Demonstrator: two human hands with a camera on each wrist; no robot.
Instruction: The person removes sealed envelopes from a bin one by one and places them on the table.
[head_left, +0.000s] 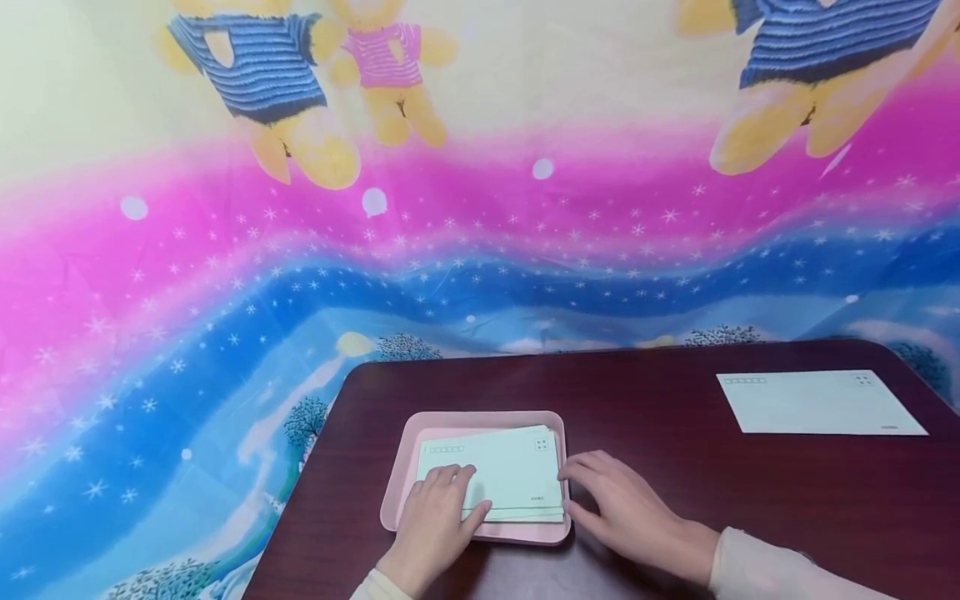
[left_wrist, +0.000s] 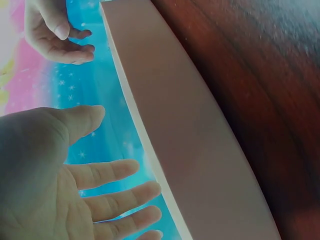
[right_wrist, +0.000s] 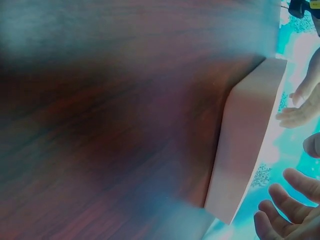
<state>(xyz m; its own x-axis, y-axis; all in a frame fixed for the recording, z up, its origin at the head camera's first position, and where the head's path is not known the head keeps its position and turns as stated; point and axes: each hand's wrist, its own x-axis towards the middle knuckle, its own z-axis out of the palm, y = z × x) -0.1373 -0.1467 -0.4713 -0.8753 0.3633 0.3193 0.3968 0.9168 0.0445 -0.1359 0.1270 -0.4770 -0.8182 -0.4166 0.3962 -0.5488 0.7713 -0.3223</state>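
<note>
A pink tray (head_left: pixel 487 419) stands on the table with several pale envelopes (head_left: pixel 513 467) stacked inside it, their edges slightly out of line. Over the tray's left part is my left hand (head_left: pixel 438 512), its fingers spread above the top envelope; in the left wrist view those fingers look mostly straight, with nothing gripped. Beside the stack's right edge is my right hand (head_left: pixel 626 508), fingertips near the tray's right rim. The right wrist view shows its fingers (right_wrist: pixel 287 202) loosely bent, holding nothing. Whether the fingertips touch the envelopes I cannot tell.
A single envelope (head_left: pixel 817 404) lies flat at the far right of the dark wooden table (head_left: pixel 645 400). Behind the table hangs a colourful cloth (head_left: pixel 525 275) printed with bears and snowflakes. The tray's raised wall (left_wrist: pixel 175 115) surrounds the stack.
</note>
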